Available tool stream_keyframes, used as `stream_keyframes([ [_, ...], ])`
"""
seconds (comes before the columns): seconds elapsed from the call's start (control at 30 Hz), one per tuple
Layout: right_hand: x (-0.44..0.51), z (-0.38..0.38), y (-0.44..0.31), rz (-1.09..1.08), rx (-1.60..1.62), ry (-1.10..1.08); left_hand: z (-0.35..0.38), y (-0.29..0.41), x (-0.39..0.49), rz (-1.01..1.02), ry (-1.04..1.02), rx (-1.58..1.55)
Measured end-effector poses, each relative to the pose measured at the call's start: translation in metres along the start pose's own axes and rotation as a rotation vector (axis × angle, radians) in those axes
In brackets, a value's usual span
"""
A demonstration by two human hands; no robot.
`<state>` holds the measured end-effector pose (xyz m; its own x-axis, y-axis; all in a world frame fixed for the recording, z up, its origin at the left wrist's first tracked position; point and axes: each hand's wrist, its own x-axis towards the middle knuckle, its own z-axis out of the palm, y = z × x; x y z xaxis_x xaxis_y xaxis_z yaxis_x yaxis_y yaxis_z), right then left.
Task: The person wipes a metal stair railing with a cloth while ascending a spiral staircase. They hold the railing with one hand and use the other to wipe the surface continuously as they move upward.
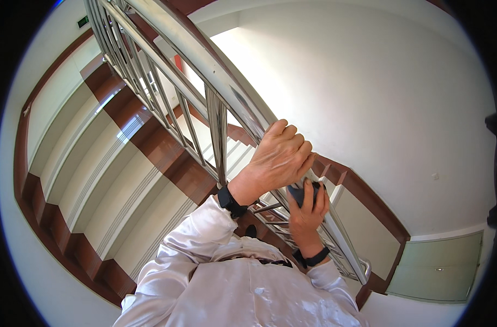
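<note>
A polished stainless-steel handrail (228,77) runs diagonally past me, from the top of the view down to the lower right. My left hand (279,153) is closed over the top of this rail, its knuckles turned away from me. Just below it on the rail, my right hand (309,212) grips a dark grey pad or folded cloth (299,194) and holds it against the metal. Fingers hide part of that dark item, so its exact kind is unclear. Both wrists carry black bands.
Steel balusters (217,135) stand under the rail. On the left, pale stair treads (121,200) with grooved edges meet a brown stone border (158,143). A white wall (375,94) rises beyond the rail. At lower right is a pale green panel (432,265).
</note>
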<state>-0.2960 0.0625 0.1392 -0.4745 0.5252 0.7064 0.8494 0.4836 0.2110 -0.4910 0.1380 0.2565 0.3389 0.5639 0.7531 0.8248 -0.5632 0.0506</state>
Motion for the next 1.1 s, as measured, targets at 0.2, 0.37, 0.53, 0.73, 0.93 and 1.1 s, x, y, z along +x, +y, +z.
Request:
stream_keyframes([
  [0.2,0.01,-0.003,0.001,0.007,0.079,0.007,-0.007,0.001,-0.002,0.003,-0.026,-0.017],
  [0.37,-0.024,-0.017,0.023,0.068,0.157,0.054,-0.002,0.0,-0.002,0.015,0.016,0.002],
  [0.53,0.006,-0.019,0.012,0.076,0.259,0.016,0.004,0.002,-0.006,-0.006,-0.001,0.009],
  [0.73,0.062,-0.014,0.001,0.092,0.368,-0.054,-0.001,0.001,-0.001,-0.016,0.081,-0.068],
  [0.93,0.014,-0.033,0.026,0.172,0.402,-0.126,-0.017,0.013,-0.03,-0.098,-0.037,-0.24],
  [1.1,-0.002,-0.032,0.019,0.166,0.275,-0.087,-0.025,0.03,-0.092,-0.047,0.058,-0.352],
])
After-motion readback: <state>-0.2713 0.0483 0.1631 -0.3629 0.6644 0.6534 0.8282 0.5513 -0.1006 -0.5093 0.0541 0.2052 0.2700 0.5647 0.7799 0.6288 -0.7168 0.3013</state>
